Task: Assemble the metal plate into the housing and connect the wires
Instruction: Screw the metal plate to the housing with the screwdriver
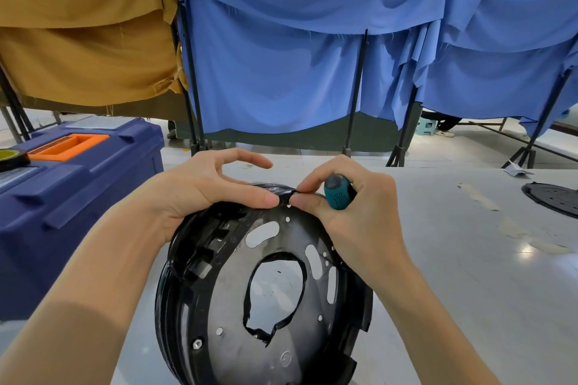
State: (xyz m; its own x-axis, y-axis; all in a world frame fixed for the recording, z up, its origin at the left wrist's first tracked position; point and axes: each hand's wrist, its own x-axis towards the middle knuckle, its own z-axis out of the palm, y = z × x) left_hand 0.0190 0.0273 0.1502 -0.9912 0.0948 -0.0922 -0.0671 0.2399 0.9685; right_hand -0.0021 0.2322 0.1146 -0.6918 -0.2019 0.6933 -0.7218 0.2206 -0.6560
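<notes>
A round black housing (184,297) stands tilted on the grey table, its open face toward me. Inside it sits the black metal plate (281,259) with slots and a ragged centre hole. My left hand (203,191) grips the top rim of the housing, thumb pressed along the edge. My right hand (353,216) holds a teal-handled screwdriver (337,192) in its curled fingers while thumb and forefinger pinch a small black piece at the rim's top. Any wires are hidden from view.
A dark blue toolbox (78,184) with an orange handle stands at the left, a tape roll (11,158) on its lid. Another black round plate (553,198) lies at the table's far right edge. Blue and brown cloth screens hang behind the table (469,259).
</notes>
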